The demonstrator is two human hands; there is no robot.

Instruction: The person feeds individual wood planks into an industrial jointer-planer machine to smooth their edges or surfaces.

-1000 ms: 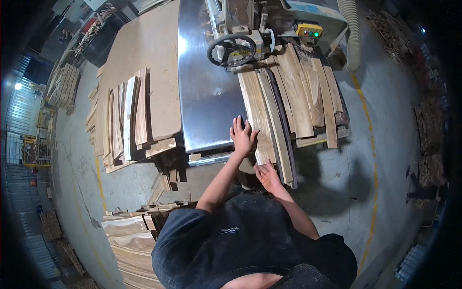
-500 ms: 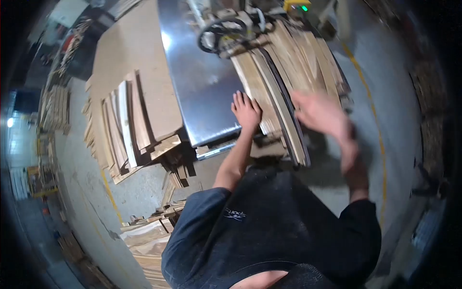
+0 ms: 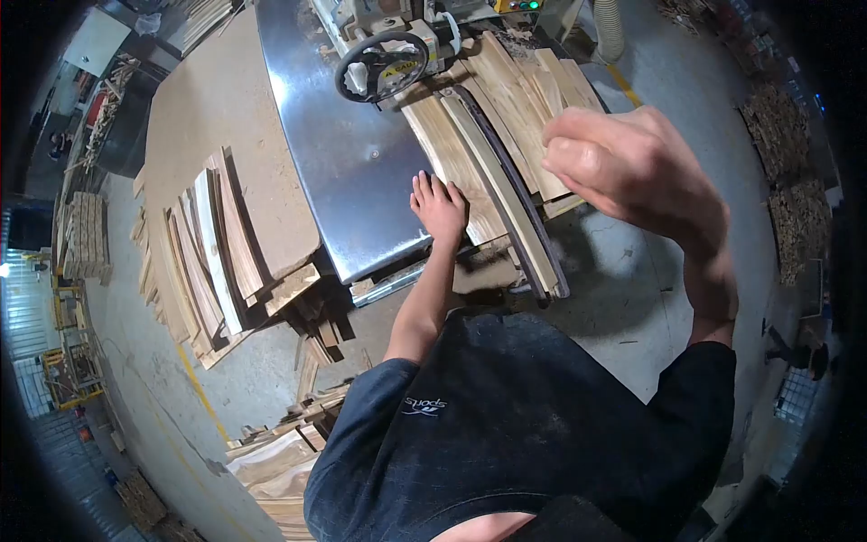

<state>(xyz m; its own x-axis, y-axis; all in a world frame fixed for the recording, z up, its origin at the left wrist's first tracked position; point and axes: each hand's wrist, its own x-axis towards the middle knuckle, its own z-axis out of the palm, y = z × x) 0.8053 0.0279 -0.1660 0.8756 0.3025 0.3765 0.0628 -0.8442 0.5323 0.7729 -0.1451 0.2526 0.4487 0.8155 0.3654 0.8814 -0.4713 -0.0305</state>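
My left hand (image 3: 440,208) lies with spread fingers on the left edge of a wide wooden board (image 3: 449,158), beside the shiny metal table. Against the board's right side runs a curved form (image 3: 506,194) with a pale strip and dark edges. Raised above the right side, my right hand (image 3: 619,163) is closed with fingers curled in; whatever it may hold is hidden. Below and beyond it lie several flat wooden boards (image 3: 515,95). At the boards' far end stands a machine with a black handwheel (image 3: 381,66).
The metal table (image 3: 352,172) borders a brown table (image 3: 226,108) carrying several curved wooden strips (image 3: 206,244). More wood (image 3: 280,461) is stacked low at the left. A ribbed hose (image 3: 609,32) stands behind the boards. Yellow lines mark the floor.
My right hand has risen away from the curved form and closed. My left hand remains on the board's edge. The view has shifted slightly, with the tables appearing further left.
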